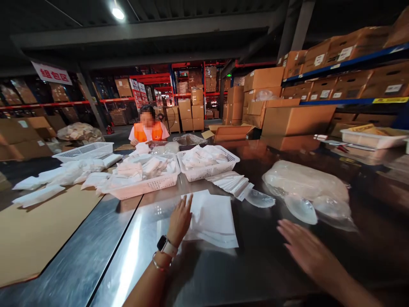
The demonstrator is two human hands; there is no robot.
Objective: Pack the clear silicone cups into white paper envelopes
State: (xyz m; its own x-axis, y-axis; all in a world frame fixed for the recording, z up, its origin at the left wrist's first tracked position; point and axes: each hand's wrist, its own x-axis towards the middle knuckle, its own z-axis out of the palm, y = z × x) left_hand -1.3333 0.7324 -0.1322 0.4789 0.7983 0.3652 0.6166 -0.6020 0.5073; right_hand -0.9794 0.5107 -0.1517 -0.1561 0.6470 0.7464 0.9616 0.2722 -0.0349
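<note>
Left hand [179,221], fingers spread, presses the white bag stack [213,219] near the steel worktop's [255,264] front edge; right hand [305,249] hovers open, empty.

A warehouse packing area: tall blue and red steel shelving racks [348,64] stacked with brown cardboard boxes [295,120], white plastic mesh baskets [209,170] of bagged goods on a steel counter [96,264].

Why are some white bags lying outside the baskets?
A few look spilled: white packets lie loose on the cardboard sheet left of the pink basket, and a fanned pile sits on the metal table beside the white basket. Nothing looks broken.
</note>
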